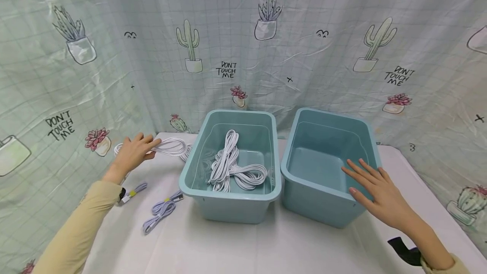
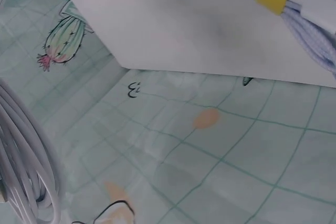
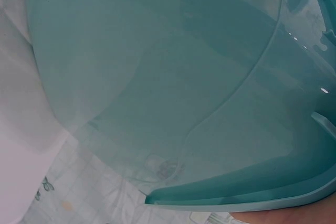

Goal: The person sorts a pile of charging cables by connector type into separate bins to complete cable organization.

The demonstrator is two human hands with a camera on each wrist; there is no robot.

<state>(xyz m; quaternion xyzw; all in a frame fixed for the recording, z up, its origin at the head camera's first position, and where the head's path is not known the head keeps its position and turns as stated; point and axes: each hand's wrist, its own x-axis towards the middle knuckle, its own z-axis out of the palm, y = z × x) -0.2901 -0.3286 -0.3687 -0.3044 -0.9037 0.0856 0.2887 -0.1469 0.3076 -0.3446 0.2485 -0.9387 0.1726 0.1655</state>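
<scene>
My left hand [image 1: 134,152] grips a coiled white cable [image 1: 172,146] over the far left of the table; its loops stick out on both sides of the fingers. In the left wrist view the white cable [image 2: 23,163] fills the left edge. More white cable lies beyond the hand, partly hidden by the left bin [image 1: 230,195]. That blue-green bin holds several bundled white cables [image 1: 249,176]. My right hand [image 1: 384,198] has its fingers spread and straight at the near right corner of the right bin [image 1: 319,187], fingertips over its inside. In the right wrist view the bin wall [image 3: 157,77] fills most of the picture.
Two lavender cables, one with a yellow tie [image 1: 132,192] and one nearer [image 1: 161,211], lie on the white table [image 1: 243,248] left of the bins. A cactus-print curtain [image 1: 243,54] stands behind and at the sides. The two bins stand side by side.
</scene>
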